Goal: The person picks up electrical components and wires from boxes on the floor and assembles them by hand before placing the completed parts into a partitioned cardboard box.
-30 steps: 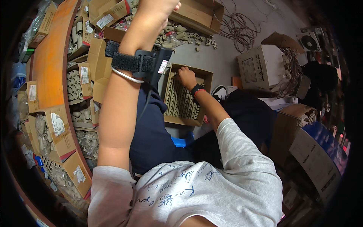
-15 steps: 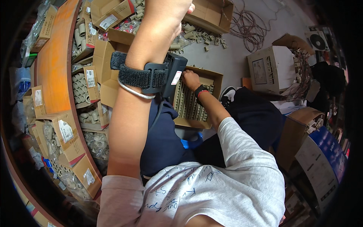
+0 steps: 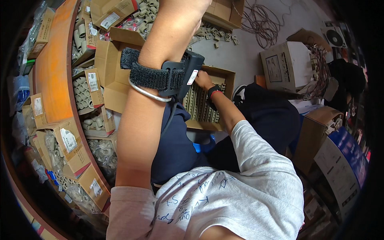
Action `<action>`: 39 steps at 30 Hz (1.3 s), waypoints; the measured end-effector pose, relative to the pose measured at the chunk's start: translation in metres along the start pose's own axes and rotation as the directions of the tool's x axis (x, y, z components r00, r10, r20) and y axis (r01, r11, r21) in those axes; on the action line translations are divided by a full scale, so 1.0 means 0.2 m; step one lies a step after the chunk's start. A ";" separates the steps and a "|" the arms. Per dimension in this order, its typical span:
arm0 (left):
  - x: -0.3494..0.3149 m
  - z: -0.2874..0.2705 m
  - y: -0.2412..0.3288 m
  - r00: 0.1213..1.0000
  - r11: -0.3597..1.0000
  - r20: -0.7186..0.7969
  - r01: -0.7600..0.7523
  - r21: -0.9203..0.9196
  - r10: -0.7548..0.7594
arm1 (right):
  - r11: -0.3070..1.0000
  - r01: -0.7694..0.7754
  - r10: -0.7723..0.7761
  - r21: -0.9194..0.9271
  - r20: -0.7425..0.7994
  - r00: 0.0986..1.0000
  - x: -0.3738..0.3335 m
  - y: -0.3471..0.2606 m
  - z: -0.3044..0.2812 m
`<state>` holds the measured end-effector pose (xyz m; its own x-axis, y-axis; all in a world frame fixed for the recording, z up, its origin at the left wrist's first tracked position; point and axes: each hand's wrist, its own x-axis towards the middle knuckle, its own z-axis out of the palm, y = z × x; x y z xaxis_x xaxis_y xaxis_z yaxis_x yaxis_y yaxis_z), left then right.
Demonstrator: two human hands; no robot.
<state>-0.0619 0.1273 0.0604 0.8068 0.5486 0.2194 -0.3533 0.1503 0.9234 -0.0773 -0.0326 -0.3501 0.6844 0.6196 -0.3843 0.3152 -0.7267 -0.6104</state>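
My left arm reaches far forward across the picture, a black strapped device and a metal bangle at its wrist. The left hand (image 3: 187,7) is cut off by the upper edge, so its fingers do not show. Lower down, my right hand (image 3: 204,80), with a dark watch and red band, is inside an open cardboard box (image 3: 205,125). Its fingers are bent and closed near the far end, partly behind the strapped device; whatever they hold is hidden. Tight rows of small beige plastic pieces (image 3: 200,105) fill the box.
Loose beige pieces (image 3: 218,36) lie on the floor beyond the box. Cartons of pipe fittings (image 3: 83,92) line an orange board (image 3: 54,76) at left. Coiled cable (image 3: 264,26) lies far right, near a white carton (image 3: 282,66). A blue object (image 3: 205,145) sits between my legs.
My left arm has shifted slightly right, and its device now covers more of the box's left side. The right hand stays in the box, a little farther forward.
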 end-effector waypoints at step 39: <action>0.04 -0.05 -0.09 0.999 0.999 0.030 0.040 -0.029 -0.039 | 0.988 0.091 -0.107 0.127 0.123 0.987 0.09 0.06 -0.24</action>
<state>-0.0541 0.1376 0.0417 0.8338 0.5173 0.1929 -0.3344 0.1953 0.9220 -0.0304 -0.0443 -0.3317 0.5610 0.7253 -0.3990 0.2900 -0.6237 -0.7259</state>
